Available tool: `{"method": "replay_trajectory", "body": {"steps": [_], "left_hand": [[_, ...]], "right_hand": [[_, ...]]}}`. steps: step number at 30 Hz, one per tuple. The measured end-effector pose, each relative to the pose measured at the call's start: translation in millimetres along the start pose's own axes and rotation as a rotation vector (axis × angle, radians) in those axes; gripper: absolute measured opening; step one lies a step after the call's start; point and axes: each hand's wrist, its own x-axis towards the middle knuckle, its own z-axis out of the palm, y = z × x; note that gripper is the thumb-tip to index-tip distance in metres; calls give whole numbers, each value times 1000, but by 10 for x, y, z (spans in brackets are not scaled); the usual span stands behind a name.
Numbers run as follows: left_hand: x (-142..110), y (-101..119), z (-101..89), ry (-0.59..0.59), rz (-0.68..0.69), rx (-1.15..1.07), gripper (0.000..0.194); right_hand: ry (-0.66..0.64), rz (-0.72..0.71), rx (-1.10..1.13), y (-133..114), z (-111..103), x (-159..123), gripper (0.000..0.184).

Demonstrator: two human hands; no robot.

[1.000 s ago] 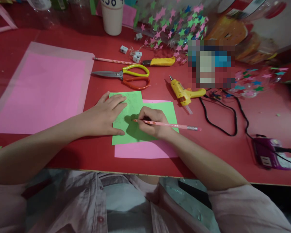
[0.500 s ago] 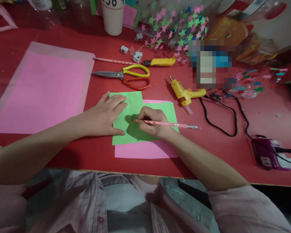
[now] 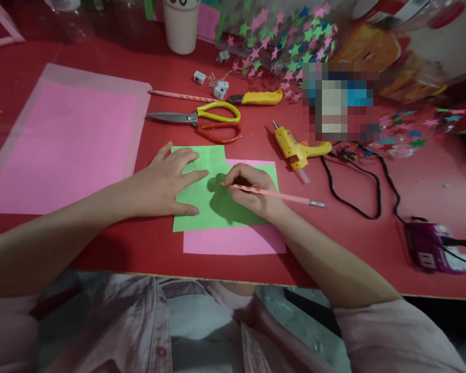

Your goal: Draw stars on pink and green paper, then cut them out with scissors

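My left hand (image 3: 171, 184) lies flat with fingers spread on the left part of a green paper sheet (image 3: 202, 217). Faint pencil marks show on the green paper near those fingers. In my right hand (image 3: 254, 191) is a pink patterned pencil (image 3: 291, 197), its tip low over the middle of the green paper; whether it touches is hard to see. Under the green paper lies a pink paper sheet (image 3: 233, 241), showing along the lower and upper edges. Beyond the hands rest scissors (image 3: 198, 118) with one yellow and one red handle.
Larger pink sheets (image 3: 85, 140) lie at left. Behind the scissors are another pencil (image 3: 182, 96), a yellow cutter knife (image 3: 260, 98) and small white cubes (image 3: 220, 89). A yellow glue gun (image 3: 295, 150) with a black cord, a purple box (image 3: 431, 246) and a white cup (image 3: 181, 26) stand around.
The green paper has slid slightly left over the pink sheet, with my left hand on it. My right hand and the pencil have shifted a little right and away from me.
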Motion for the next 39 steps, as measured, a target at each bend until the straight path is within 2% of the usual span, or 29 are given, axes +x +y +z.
{"method": "replay_trajectory", "body": {"steps": [6, 10, 23, 33, 39], "left_hand": [[28, 33, 69, 7, -6, -26, 75], [23, 44, 46, -29, -9, -6, 75], [32, 53, 22, -89, -20, -16, 72], [29, 36, 29, -70, -9, -46, 73], [33, 45, 13, -96, -18, -46, 73]], "right_hand": [[47, 28, -49, 17, -10, -2, 10], [23, -27, -90, 30, -14, 2, 11], [-16, -53, -104, 37, -10, 15, 12], [90, 12, -94, 49, 43, 24, 12], [134, -9, -130, 49, 59, 29, 13]]}}
